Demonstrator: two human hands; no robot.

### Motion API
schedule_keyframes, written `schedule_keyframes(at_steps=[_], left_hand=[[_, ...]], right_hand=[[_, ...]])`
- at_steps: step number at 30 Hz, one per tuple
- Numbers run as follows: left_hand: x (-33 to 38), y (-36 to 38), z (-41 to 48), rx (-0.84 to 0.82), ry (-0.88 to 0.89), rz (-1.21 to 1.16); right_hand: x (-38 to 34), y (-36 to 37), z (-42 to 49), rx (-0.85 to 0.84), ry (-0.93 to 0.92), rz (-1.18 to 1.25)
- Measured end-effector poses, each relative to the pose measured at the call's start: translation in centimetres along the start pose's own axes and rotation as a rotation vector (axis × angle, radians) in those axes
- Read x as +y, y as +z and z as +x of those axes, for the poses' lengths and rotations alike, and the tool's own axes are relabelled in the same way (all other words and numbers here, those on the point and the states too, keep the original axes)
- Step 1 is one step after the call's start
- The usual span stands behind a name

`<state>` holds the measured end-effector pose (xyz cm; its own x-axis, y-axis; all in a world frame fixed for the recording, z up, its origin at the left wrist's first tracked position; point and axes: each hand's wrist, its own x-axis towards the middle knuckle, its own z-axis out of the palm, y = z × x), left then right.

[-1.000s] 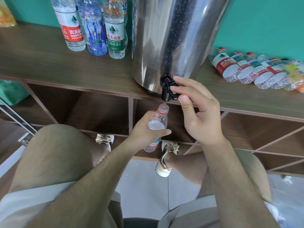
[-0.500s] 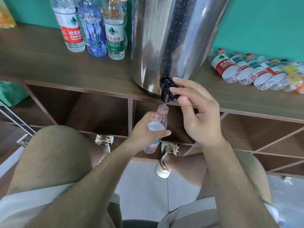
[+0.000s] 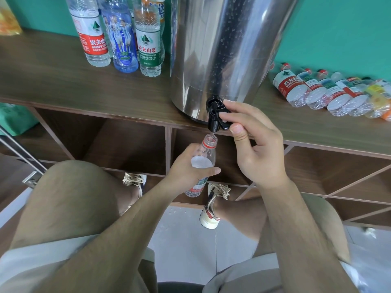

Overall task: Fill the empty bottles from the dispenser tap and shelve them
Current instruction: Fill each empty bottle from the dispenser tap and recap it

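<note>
Little changes: the whole view dips a touch, so the tap (image 3: 214,115), the bottle (image 3: 206,153) and both the left hand (image 3: 186,168) and right hand (image 3: 260,153) sit slightly lower in frame; a thin stream of water (image 3: 211,135) shows more plainly between spout and bottle mouth

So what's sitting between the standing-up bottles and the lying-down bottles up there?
The big steel dispenser. In the head view it stands between the standing bottles on one side and the lying bottles on the other.
</note>
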<state>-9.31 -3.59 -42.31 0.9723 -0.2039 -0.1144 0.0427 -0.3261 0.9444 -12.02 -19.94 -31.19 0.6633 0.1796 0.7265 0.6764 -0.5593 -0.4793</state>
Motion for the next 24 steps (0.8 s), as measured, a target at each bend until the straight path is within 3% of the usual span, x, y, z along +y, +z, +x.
schedule_keyframes(at_steps=[24], left_hand=[[-0.09, -0.11, -0.04, -0.001, -0.004, -0.013]], right_hand=[[0.01, 0.08, 0.00, 0.003, 0.000, 0.006]])
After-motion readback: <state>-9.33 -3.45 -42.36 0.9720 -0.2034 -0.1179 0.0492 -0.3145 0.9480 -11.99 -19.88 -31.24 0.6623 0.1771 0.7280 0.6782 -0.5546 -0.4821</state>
